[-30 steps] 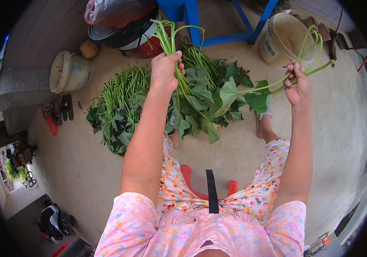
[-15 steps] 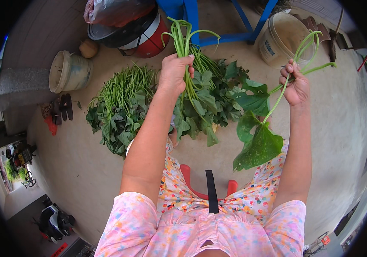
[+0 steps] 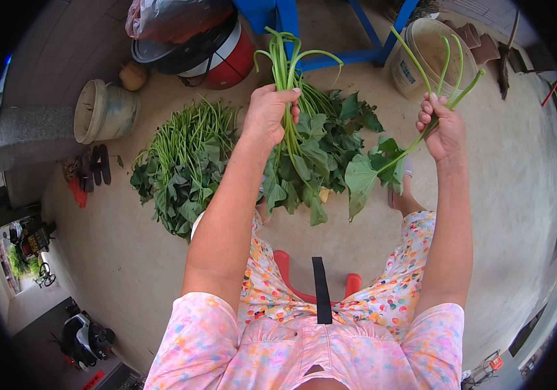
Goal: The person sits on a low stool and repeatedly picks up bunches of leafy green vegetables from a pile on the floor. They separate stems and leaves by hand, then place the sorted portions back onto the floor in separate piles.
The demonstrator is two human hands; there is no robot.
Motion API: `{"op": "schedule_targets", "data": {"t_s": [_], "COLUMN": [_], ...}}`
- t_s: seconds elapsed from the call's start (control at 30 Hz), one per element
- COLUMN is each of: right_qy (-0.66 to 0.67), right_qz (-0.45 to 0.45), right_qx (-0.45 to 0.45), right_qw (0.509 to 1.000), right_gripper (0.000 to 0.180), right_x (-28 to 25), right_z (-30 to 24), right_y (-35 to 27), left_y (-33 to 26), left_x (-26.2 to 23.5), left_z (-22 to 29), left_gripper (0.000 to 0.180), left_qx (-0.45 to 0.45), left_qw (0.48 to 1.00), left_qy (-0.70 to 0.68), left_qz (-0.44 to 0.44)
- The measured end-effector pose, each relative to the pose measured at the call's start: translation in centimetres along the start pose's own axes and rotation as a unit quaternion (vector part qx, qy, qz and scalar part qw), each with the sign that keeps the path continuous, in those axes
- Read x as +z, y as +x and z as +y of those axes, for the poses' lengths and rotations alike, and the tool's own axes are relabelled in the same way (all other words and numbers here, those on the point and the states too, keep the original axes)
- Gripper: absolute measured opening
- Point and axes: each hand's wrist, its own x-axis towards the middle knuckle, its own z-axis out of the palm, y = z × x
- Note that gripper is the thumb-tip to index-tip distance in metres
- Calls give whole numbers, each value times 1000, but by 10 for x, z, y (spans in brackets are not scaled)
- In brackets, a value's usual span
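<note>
Item 1. Red stool (image 3: 283, 263), partly seen beneath the patterned dress; the person is seated on it, on a bare concrete floor (image 3: 116, 260).

Item 2. Left hand (image 3: 266, 116), clenched round a bunch of leafy stems (image 3: 291, 130). The bunch is gripped part-way along the stalks, cut ends upward and curling outward, leaves hanging below the fist. It is judged light, limp and easily bruised; the stalks look pliant rather than stiff. Hold is best taken on the bare stalks, where it is now, not on the leaf blades, which would tear.

Item 3. Right hand (image 3: 443, 127), closed on a few loose stems (image 3: 450, 78), raised well apart from the bunch. One long stalk runs down and leftward from the fingers to a single broad leaf (image 3: 359, 182) hanging near the bunch's foliage. A pinch near the stalk's upper part is judged enough; the weight is slight, and the leaf end will swing.

Item 4. Heap of green stems and leaves (image 3: 184, 166) laid on the floor beyond the left forearm, stalks pointing away.

Item 5. Pale bucket (image 3: 100, 110) lying on its side, with dark sandals (image 3: 96, 164) just beside it.

Item 6. Red pot (image 3: 229, 55), blue frame legs (image 3: 363, 55) and a cream tub (image 3: 421, 58) farthest off.
</note>
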Motion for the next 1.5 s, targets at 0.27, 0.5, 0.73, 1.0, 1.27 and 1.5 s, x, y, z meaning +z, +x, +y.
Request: {"op": "schedule_targets", "data": {"t_s": [0.27, 0.5, 0.73, 1.0, 1.27, 1.5], "right_qy": [-43, -65, -90, -118, -130, -166], "right_qz": [8, -25, -37, -26, -31, 15], "right_qx": [48, 85, 58, 42, 15, -47], "right_qw": [998, 994, 994, 992, 991, 985], "right_gripper": [12, 10, 13, 17, 14, 11], "right_x": [16, 51, 73, 74, 68, 54], "right_z": [11, 35, 54, 61, 57, 43], "right_y": [-1, -13, -20, -19, -17, -10], "left_y": [1, 0, -9, -17, -20, -7], "left_x": [5, 20, 38, 47, 49, 32], "left_z": [-8, -19, -27, -37, -33, -27], "left_gripper": [10, 11, 12, 17, 12, 6], "left_qx": [-37, -71, -78, -86, -95, -58], "left_qw": [995, 980, 975, 968, 972, 990], "left_qy": [-61, -110, -80, -33, -63, -67], "left_qz": [-71, -151, -190, -232, -205, -112]}}
